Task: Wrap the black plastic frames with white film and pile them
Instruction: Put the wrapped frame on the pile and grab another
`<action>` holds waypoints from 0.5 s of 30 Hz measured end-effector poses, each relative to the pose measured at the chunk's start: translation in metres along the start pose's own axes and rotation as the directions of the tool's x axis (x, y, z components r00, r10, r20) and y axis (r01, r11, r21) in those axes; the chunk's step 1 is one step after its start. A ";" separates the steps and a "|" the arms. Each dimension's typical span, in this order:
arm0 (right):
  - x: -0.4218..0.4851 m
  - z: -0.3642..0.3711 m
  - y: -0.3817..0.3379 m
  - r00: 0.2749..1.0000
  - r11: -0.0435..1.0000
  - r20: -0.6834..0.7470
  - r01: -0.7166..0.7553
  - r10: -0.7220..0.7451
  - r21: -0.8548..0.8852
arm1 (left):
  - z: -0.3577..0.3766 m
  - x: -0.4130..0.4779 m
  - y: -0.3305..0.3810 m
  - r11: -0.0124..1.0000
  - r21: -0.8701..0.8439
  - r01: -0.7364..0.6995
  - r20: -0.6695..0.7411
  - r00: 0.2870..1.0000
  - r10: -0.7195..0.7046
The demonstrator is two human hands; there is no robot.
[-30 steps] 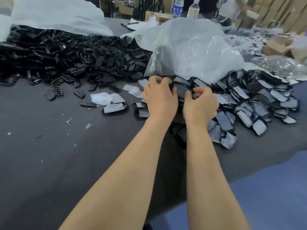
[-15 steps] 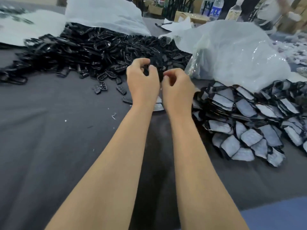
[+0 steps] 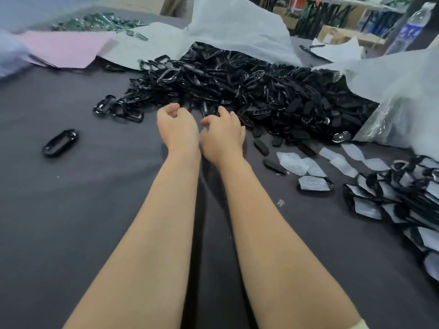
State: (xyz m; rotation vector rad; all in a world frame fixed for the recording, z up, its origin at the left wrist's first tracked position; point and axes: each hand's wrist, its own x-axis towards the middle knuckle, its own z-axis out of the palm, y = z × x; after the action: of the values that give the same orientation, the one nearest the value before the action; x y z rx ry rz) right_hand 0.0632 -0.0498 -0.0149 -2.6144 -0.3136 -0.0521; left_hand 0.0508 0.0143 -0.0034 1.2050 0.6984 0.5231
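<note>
A large heap of bare black plastic frames point(image 3: 249, 91) spreads across the dark table point(image 3: 71, 210). My left hand point(image 3: 177, 127) and my right hand point(image 3: 223, 135) hover side by side at the heap's near edge, fingers loosely curled, with nothing visible in either. Loose pieces of white film point(image 3: 297, 163) lie to the right of my right hand. One wrapped frame point(image 3: 313, 184) lies alone beside them. The pile of wrapped frames point(image 3: 392, 205) fills the right edge.
A single black frame point(image 3: 59, 142) lies apart at the left. A white bag point(image 3: 237, 27) and a clear plastic bag point(image 3: 399, 96) border the heap behind and to the right. A pink sheet point(image 3: 66, 48) lies far left; a bottle point(image 3: 411, 27) stands far right.
Both hands left the wrapped pile and moved left to the bare heap. Their fingers, pinched together half a second ago, have loosened and spread apart.
</note>
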 end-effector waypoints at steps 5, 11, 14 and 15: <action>0.023 0.008 -0.007 0.993 0.995 0.119 0.027 -0.015 -0.098 | 0.007 0.008 -0.004 1.000 -0.006 0.008 0.016 1.000 -0.007; 0.022 0.008 -0.004 1.000 0.989 -0.011 0.001 -0.002 -0.150 | 0.011 0.012 -0.006 1.000 0.002 0.004 0.007 1.000 -0.004; 0.011 0.004 0.003 0.992 0.994 -0.126 -0.022 0.009 -0.108 | 0.012 0.006 -0.006 1.000 0.008 -0.001 0.006 1.000 0.001; 0.007 0.001 0.006 0.991 0.996 -0.137 -0.021 0.009 -0.085 | 0.012 0.003 -0.006 1.000 0.006 -0.008 0.002 1.000 0.008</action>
State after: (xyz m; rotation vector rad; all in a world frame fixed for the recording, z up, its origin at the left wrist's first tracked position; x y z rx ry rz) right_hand 0.0716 -0.0530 -0.0185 -2.6813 -0.2483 -0.2429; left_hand 0.0621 0.0072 -0.0072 1.2139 0.6944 0.5266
